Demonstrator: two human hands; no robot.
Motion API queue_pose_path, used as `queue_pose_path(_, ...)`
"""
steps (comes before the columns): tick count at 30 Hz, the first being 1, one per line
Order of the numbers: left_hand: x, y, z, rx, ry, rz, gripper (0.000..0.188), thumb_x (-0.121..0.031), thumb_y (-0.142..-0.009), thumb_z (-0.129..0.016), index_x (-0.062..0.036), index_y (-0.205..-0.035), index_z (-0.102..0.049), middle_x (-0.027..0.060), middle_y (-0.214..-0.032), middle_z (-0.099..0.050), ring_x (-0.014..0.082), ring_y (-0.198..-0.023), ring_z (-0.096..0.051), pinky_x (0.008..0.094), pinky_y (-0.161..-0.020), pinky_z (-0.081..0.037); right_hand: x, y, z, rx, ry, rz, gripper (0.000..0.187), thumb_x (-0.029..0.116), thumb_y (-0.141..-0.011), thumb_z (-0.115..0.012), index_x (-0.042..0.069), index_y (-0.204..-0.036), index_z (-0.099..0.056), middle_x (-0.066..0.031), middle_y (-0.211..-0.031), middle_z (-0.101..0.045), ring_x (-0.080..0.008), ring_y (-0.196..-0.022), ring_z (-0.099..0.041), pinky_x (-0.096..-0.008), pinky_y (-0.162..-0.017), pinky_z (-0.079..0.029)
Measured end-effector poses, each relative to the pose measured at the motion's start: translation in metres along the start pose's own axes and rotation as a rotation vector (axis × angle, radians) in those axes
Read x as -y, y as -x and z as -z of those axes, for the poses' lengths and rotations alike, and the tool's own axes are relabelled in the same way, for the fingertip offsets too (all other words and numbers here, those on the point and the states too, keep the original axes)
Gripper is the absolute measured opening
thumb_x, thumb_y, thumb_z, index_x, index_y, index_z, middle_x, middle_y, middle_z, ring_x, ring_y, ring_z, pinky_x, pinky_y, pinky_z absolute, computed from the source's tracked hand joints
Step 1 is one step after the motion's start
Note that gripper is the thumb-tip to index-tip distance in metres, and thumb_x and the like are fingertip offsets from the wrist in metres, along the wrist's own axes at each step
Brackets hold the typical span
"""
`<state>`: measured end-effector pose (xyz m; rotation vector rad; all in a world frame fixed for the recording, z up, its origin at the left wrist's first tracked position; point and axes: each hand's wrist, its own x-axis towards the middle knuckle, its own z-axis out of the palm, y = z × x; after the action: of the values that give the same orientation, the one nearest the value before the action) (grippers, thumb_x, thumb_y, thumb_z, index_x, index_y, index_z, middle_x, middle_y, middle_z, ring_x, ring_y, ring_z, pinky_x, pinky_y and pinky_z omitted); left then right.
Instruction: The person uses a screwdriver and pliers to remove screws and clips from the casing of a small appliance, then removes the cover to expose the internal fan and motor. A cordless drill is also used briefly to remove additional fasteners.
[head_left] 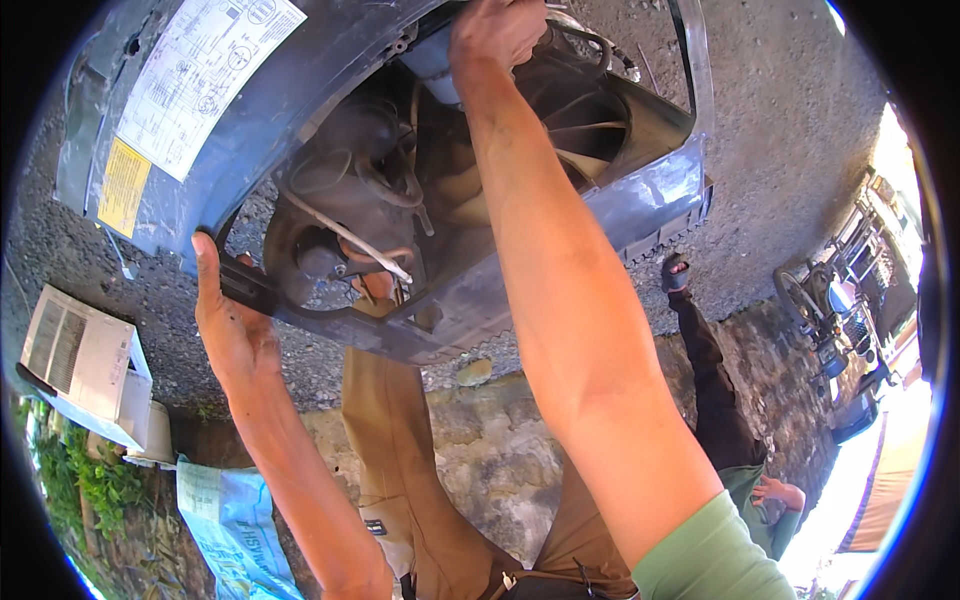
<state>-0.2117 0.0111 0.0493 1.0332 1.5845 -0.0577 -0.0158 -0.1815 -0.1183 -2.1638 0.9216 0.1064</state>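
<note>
Fingers point(206, 262) on casing point(270, 145), forearm point(545, 230) before fan point(590, 112)

A large white rectangular paper label point(205, 85) on the dark blue-grey metal casing point(262, 145) carries line diagrams and fine print, too small to read. A smaller yellow rectangular label point(124, 188) beside it bears dense lines of print, also illegible. Large blue capitals stand on the pale-blue plastic sack point(225, 500).

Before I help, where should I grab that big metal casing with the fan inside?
On the metal casing, probably the lower left rim, coming from the left, by the left hand: that edge looks thin and exposed, while pipes and fan blades crowd the middle.
</note>
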Motion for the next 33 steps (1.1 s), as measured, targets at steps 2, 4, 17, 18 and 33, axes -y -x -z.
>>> queue_pose_path(2, -0.003, 0.004, -0.005, 0.001, -0.003, -0.011, 0.062, -0.047, -0.089, -0.073, -0.0076, -0.132, -0.054, 0.0028, -0.097, -0.052, 0.0147, -0.087, -0.050, 0.0329, -0.082, -0.046, 0.005, 0.003, 0.002, -0.036, -0.036, -0.018, 0.057, 0.049, -0.101, -0.036, 0.001, -0.121, -0.060, -0.0284, -0.107, -0.066, -0.0497, -0.102, -0.060, -0.0553, -0.086, -0.046)
queue_pose_path(4, -0.009, 0.014, -0.007, -0.008, -0.013, -0.012, 0.064, -0.047, -0.088, -0.073, -0.0040, -0.132, -0.055, 0.0031, -0.098, -0.052, 0.0150, -0.093, -0.050, 0.0337, -0.083, -0.047, 0.011, 0.010, 0.005, -0.059, -0.059, -0.037, 0.058, 0.050, -0.101, -0.035, 0.002, -0.123, -0.059, -0.0283, -0.109, -0.066, -0.0496, -0.103, -0.060, -0.0552, -0.087, -0.046)
queue_pose_path(17, -0.006, 0.032, -0.001, -0.177, 0.021, -0.103, 0.055, -0.054, -0.080, -0.079, -0.0102, -0.108, -0.062, 0.0039, -0.085, -0.054, 0.0132, -0.075, -0.053, 0.0272, -0.066, -0.044, 0.034, 0.010, 0.041, 0.062, -0.435, -0.094, 0.040, 0.026, -0.099, -0.047, -0.003, -0.122, -0.061, -0.0201, -0.109, -0.066, -0.0314, -0.100, -0.061, -0.0427, -0.089, -0.047)
queue_pose_path(18, -0.004, 0.031, -0.002, -0.166, 0.025, -0.100, 0.055, -0.054, -0.080, -0.079, -0.0102, -0.107, -0.062, 0.0034, -0.084, -0.054, 0.0132, -0.075, -0.053, 0.0269, -0.066, -0.044, 0.038, 0.014, 0.055, 0.066, -0.536, -0.124, 0.030, 0.012, -0.098, -0.052, -0.007, -0.119, -0.062, -0.0157, -0.108, -0.067, -0.0240, -0.097, -0.061, -0.0371, -0.088, -0.046)
queue_pose_path(33, -0.006, 0.054, -0.001, -0.128, -0.024, -0.343, 0.032, -0.033, -0.084, -0.080, -0.0065, -0.086, -0.062, -0.0029, -0.066, -0.052, 0.0086, -0.055, -0.049, 0.0256, -0.049, -0.037, 0.091, -0.071, 0.234, 0.456, 0.464, 0.525, 0.045, 0.038, -0.084, -0.074, 0.002, -0.108, -0.067, -0.0170, -0.095, -0.072, -0.0317, -0.093, -0.068, -0.0419, -0.080, -0.051)
